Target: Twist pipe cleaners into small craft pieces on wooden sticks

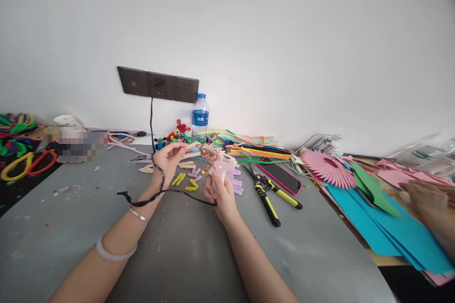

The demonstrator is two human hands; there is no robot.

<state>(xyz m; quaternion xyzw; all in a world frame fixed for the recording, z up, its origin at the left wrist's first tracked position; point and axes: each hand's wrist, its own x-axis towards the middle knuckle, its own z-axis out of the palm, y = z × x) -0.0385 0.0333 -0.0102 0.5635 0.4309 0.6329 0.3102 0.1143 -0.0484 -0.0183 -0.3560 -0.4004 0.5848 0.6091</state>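
My right hand (223, 195) is wrapped round the handle of a pale pink hot glue gun (224, 163). Its grimy nozzle points left, close to the end of a short cream fuzzy stick (192, 145), likely a piece of pipe cleaner. That stick is pinched between the thumb and fingers of my left hand (166, 160); whether nozzle and stick touch I cannot tell. A black cord (188, 192) runs from the glue gun across my left wrist. Below the hands lie yellow-green fuzzy pieces (178, 179), and lilac ones (236, 184) lie beside the right hand.
Yellow-and-black pliers (267, 196) and a pink-cased phone (280, 176) lie right of my hands. Behind stand a water bottle (200, 118) and bundled pipe cleaners (259, 150). Blue paper (377, 222) and another person's hand (426, 196) are far right; scissors (30, 163) lie left.
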